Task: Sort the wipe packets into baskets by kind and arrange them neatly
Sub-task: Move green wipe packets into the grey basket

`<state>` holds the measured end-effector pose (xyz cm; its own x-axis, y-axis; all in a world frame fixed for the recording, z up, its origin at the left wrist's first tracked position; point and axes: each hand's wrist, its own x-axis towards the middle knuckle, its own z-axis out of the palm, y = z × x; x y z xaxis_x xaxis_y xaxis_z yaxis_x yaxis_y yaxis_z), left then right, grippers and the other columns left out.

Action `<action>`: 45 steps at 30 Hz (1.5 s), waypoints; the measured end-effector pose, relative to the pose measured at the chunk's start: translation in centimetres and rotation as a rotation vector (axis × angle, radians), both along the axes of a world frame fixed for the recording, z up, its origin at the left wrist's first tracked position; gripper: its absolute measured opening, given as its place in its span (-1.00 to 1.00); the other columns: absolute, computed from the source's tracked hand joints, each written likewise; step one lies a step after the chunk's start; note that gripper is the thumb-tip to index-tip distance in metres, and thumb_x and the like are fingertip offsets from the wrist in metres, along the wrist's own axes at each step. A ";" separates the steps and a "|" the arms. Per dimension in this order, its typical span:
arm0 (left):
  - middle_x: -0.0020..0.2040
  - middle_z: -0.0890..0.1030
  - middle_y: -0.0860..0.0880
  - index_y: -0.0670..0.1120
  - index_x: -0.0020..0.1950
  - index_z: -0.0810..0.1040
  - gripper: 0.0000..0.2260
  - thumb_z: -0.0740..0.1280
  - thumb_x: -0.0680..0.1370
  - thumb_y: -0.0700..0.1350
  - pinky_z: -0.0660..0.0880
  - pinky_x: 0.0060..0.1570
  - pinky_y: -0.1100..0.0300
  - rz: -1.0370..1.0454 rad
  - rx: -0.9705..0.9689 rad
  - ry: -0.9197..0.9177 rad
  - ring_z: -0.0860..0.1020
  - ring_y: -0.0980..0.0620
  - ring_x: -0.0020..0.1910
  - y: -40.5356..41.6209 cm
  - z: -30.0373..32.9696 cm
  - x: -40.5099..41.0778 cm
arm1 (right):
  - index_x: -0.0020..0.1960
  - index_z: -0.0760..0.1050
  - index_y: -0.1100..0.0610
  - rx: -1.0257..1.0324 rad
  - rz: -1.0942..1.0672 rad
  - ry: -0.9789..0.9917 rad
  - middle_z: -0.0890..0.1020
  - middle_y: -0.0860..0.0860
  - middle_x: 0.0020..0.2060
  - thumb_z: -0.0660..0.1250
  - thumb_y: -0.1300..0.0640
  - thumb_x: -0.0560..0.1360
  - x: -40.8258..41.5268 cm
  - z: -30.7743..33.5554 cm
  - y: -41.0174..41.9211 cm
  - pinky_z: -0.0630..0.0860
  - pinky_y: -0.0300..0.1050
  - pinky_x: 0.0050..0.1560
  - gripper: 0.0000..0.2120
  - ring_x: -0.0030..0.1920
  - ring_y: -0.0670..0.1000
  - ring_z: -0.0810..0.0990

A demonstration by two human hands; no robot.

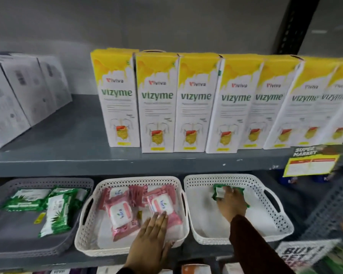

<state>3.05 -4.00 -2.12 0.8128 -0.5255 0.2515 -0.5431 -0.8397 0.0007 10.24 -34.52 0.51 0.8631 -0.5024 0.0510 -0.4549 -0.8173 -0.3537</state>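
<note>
In the right basket (275, 232), toward 12 o'clock, the right hand (231, 202) closes on a green packet (219, 191), probably to move it to the grey basket (12, 240) at 9 o'clock, where its kind lies. The left hand (150, 234) lies flat, fingers apart, pressing the pink packets (119, 214) level in the middle basket (87, 240).

We count three baskets (139, 179): one grey, two white. Seven Vizyme cartons (156, 103) stand across the upper shelf, right of centre.
</note>
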 end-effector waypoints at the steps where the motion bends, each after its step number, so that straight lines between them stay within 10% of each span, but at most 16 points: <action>1: 0.42 0.39 -0.09 -0.17 0.42 0.38 -0.42 -0.02 0.60 0.20 0.00 0.37 0.07 -0.004 0.001 0.002 0.30 -0.06 0.41 -0.7 0.1 0.0 | 0.41 0.38 0.02 0.012 0.016 0.061 0.43 0.15 0.42 0.39 -0.08 0.47 0.5 -0.1 -1.1 0.44 0.16 0.30 -0.45 0.44 0.18 0.33; 7: 0.44 0.38 -0.07 -0.16 0.44 0.35 -0.45 -0.02 0.61 0.17 0.07 0.35 0.06 -0.024 0.018 0.054 0.26 -0.04 0.44 -3.2 0.6 -0.2 | 0.56 0.10 -0.11 0.018 0.158 0.292 0.10 0.04 0.59 0.39 -0.21 0.41 1.4 -0.9 -3.7 0.30 0.25 0.40 -0.18 0.57 0.16 0.02; 17: 0.43 0.39 0.04 -0.01 0.50 0.25 -0.53 -0.03 0.65 0.14 0.07 0.37 0.03 -0.144 0.028 0.053 0.23 -0.02 0.46 -4.9 1.3 -0.8 | 0.41 0.35 -0.07 -0.043 0.236 0.380 0.45 0.05 0.32 0.42 -0.01 0.39 -4.1 1.4 3.3 0.36 0.07 0.25 -0.39 0.33 0.15 0.38; 21: 0.47 0.32 0.02 -0.03 0.50 0.26 -0.51 0.01 0.62 0.17 0.07 0.38 0.05 -0.116 0.038 0.052 0.19 0.00 0.47 -2.4 0.9 -1.2 | 0.27 0.36 -0.09 0.207 0.222 0.236 0.56 -0.04 -0.07 0.48 0.06 0.26 -4.5 1.0 2.5 0.57 -0.03 0.02 -0.39 0.04 0.11 0.61; 28: 0.49 0.27 -0.05 -0.10 0.50 0.26 -0.46 -0.04 0.63 0.18 0.01 0.42 0.07 0.037 -0.066 0.009 0.22 -0.06 0.46 6.4 0.3 -1.0 | 0.21 0.35 -0.14 0.277 0.092 -0.199 0.61 0.00 -0.07 0.51 -0.03 0.32 -6.5 3.0 5.7 0.56 -0.03 -0.18 -0.46 -0.12 0.08 0.59; 45: 0.46 0.33 -0.11 -0.16 0.50 0.23 -0.31 -0.21 0.59 0.27 0.05 0.43 0.14 0.548 -0.243 0.128 0.23 -0.09 0.45 38.7 1.5 -1.0 | 0.14 0.44 -0.15 0.384 0.763 -0.093 0.62 -0.07 0.08 0.42 -0.22 0.29 -2.6 4.3 49.0 0.52 -0.09 -0.14 -0.54 -0.06 0.02 0.62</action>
